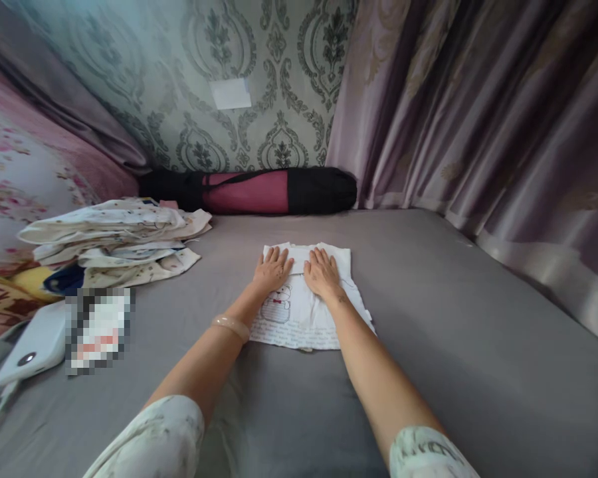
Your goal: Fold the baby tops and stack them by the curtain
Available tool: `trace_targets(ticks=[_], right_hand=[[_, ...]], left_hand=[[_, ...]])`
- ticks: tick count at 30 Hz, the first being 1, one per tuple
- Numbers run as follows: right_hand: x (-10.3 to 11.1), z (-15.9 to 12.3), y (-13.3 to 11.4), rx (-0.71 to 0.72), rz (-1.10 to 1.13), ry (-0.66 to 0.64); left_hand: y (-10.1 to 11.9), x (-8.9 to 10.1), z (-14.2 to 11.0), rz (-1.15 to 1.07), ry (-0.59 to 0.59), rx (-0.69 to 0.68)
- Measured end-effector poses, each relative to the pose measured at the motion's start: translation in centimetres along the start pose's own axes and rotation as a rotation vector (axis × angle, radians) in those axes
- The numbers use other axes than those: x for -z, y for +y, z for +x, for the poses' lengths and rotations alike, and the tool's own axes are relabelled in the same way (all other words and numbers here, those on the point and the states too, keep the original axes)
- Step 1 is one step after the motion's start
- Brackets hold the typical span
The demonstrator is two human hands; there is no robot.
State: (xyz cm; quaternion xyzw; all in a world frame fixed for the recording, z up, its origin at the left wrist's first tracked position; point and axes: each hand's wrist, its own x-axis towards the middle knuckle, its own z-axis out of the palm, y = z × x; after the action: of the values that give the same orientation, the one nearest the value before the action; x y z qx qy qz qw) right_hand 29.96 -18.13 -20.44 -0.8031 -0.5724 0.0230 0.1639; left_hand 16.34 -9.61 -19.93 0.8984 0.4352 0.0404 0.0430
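A white printed garment (303,325) lies flat on the grey sheet, with a bear drawing on its left side and rows of small lettering along its near edge. My left hand (274,269) rests palm down on its upper left part, fingers stretched forward. On the upper right part lies my right hand (322,271), also flat with the fingers spread a little. Between the two hands runs a folded edge of the cloth. Part of the garment is hidden under my hands and right forearm. A pale bangle (230,327) circles my left wrist.
A stack of light printed clothes (114,232) lies at the left. Nearer stand a white device (32,345) with a round dark spot and a blurred-out item (99,332). Along the patterned wall lies a long black and maroon bag (249,192). Purple curtains (403,119) hang at the right.
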Motion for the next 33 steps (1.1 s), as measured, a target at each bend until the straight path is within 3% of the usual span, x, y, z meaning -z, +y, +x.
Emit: trace_targets(ticks=[6, 10, 15, 19, 26, 33], right_hand=[[0.9, 0.7, 0.0, -0.022, -0.006, -0.149], [2.6, 1.5, 0.5, -0.013, 0.002, -0.31], [3.8, 2.0, 2.3, 0.05, -0.055, -0.227], [3.5, 2.4, 3.6, 0.102, -0.083, -0.207], [2.2, 2.1, 4.2, 0.153, -0.067, -0.162], [2.7, 2.4, 4.3, 0.142, -0.062, -0.211]], left_hand=[[-0.6, 0.4, 0.9, -0.072, -0.096, -0.004], [0.0, 1.1, 1.2, -0.064, -0.07, -0.005], [1.5, 1.9, 1.6, -0.021, -0.024, -0.097], [2.2, 1.4, 2.4, 0.004, -0.009, -0.15], [2.0, -0.1, 2.5, -0.059, -0.055, -0.142], [1.8, 0.7, 2.6, -0.104, -0.091, -0.138]])
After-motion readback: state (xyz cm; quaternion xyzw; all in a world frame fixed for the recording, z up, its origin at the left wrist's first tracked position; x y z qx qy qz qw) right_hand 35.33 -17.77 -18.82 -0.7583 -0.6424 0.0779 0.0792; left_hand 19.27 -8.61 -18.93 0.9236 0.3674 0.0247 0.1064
